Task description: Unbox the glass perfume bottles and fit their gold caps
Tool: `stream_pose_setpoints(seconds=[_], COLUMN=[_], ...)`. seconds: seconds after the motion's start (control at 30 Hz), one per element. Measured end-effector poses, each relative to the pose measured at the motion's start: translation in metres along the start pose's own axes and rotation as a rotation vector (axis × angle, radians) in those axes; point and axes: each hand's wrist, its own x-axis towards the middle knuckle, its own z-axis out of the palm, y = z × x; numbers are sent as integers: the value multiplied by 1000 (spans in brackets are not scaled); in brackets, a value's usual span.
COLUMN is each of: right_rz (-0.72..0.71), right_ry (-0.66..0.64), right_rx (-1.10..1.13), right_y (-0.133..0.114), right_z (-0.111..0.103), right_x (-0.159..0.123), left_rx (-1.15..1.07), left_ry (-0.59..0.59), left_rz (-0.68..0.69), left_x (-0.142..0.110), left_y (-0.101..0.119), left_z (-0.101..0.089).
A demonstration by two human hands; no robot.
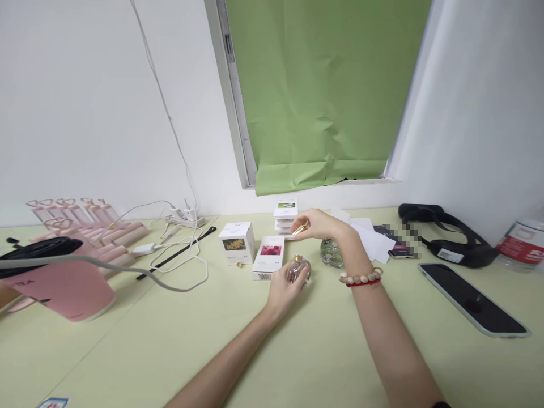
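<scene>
The left hand (pixel 281 290) is holding a round, clear bottle (pixel 293 271); the right hand (pixel 318 224) above is pinching a gold piece (pixel 300 229).

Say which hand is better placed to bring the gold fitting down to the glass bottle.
Probably the right hand: it pinches the gold fitting above the bottle's gold neck, while the left hand holds the glass bottle.

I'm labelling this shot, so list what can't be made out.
In the head view:
Held glass bottle: partly covered by left hand.
Gold piece: partly covered by right hand.
Second bottle: partly behind right arm.
Red-labelled bottle: cut off by right picture edge.
Lettering on pink-flower box: too small.
</scene>
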Motion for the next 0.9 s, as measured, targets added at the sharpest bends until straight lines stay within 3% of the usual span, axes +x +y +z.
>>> stream_pose_setpoints(seconds=[0.2,0.33,0.47,0.53,0.6,0.7,0.8,0.9], right_rz=[-8,8,-12,-19,-21,-20,-33,-57], right_ry=[-4,-19,-6,4,9,3,6,36], right_rx=[5,22,2,7,17,9,7,-1], right_y=[-3,-7,-10,-10,-11,-11,-14,-19], right_z=[3,2,1,1,1,2,1,-2], right_x=[1,0,-2,-2,-2,-2,-4,-8], left_rx=[-22,149,503,668,852,1051,1100,1148], left_ry=[-98,-130,25,152,243,294,227,136], left_rz=[42,188,418,419,274,-66,-353,-521], left_x=[1,2,1,2,6,14,21,23], left_y=[-5,-4,6,13,18,20,17,9], left_z=[5,-1,-19,-30,-40,-57,-75,-90])
